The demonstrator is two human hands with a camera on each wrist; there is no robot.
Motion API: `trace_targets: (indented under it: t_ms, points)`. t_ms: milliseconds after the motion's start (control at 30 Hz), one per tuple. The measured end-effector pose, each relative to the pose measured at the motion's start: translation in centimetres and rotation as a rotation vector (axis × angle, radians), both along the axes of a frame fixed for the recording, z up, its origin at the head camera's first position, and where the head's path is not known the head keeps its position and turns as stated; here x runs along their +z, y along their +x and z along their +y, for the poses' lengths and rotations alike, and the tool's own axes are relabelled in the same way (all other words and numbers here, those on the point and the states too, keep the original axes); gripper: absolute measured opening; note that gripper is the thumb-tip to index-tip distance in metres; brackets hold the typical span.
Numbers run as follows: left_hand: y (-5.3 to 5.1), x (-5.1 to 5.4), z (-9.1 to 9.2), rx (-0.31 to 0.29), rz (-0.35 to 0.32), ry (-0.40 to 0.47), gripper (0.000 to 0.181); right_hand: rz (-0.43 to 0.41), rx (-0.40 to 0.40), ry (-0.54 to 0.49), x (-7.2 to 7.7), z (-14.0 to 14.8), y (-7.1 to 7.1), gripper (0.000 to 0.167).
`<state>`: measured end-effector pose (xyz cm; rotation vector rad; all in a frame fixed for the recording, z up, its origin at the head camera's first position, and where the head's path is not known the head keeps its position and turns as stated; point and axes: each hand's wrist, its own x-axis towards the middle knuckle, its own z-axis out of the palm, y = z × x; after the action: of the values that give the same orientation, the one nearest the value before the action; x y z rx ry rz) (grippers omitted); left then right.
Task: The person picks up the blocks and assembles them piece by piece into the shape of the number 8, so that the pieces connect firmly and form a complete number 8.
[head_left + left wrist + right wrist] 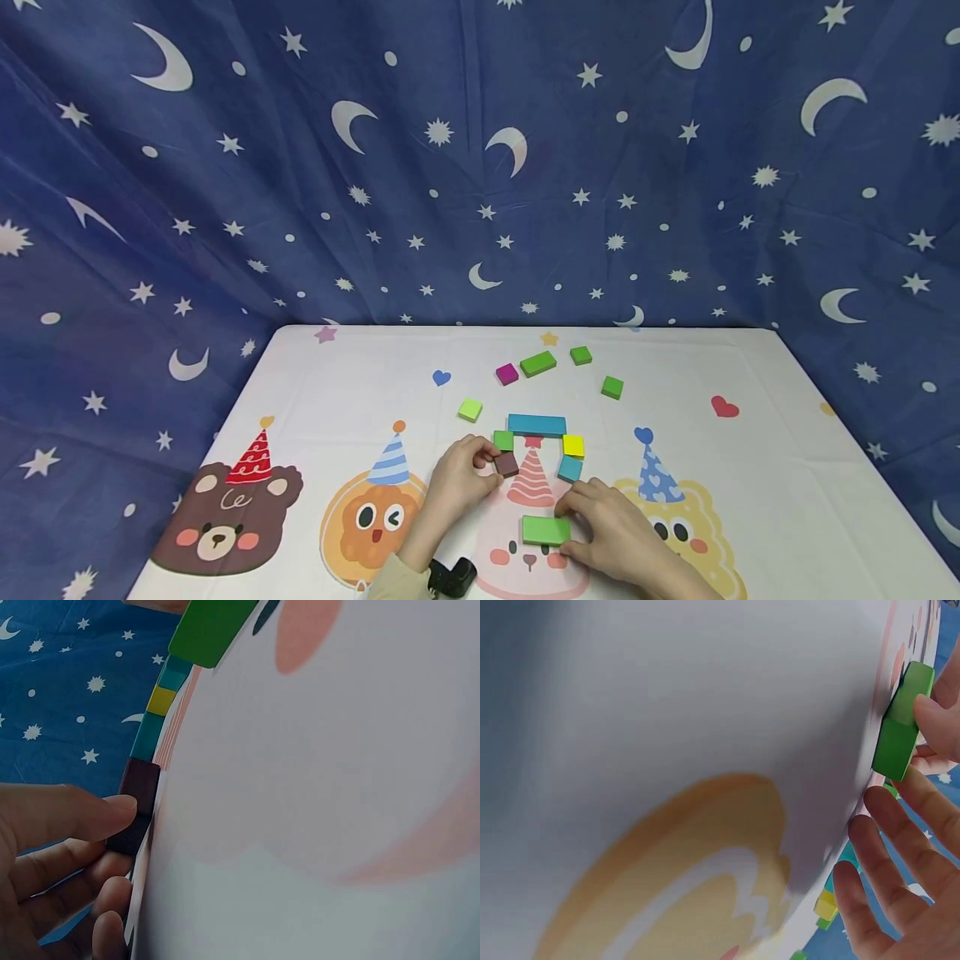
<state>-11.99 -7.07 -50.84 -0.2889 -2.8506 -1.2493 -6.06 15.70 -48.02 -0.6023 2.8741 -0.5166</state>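
My left hand (459,479) pinches a dark brown block (507,464) between thumb and fingers. The brown block lies just below a small green block (503,440). A long blue block (537,426) lies across the top of this arrangement, with a yellow block (573,447) and a small teal block (570,468) down its right side. My right hand (611,529) holds a long green block (546,531) by its right end, nearer to me, over the pink animal print. In the right wrist view, the thumb presses on that green block (904,724) while other fingers extend beside it.
Behind the arrangement lie a lime block (470,410), a magenta block (507,374), a long green block (538,364) and two small green blocks (612,387). The white printed tablecloth (750,492) ends at a blue starry curtain (450,200). A black strap piece (453,577) is by my left wrist.
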Motion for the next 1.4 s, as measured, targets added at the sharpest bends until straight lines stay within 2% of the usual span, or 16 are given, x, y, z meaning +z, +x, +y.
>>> trace_targets:
  t_ms: [633,1400]
  points:
    - [-0.04,0.07,-0.02,-0.008,-0.018,0.001,0.024,0.001,-0.002,-0.011,-0.17,-0.21,0.05,0.029]
    - [-0.02,0.06,-0.04,-0.007,-0.005,0.000,0.024,0.010,0.007,-0.032,-0.20,-0.09,-0.04,0.026]
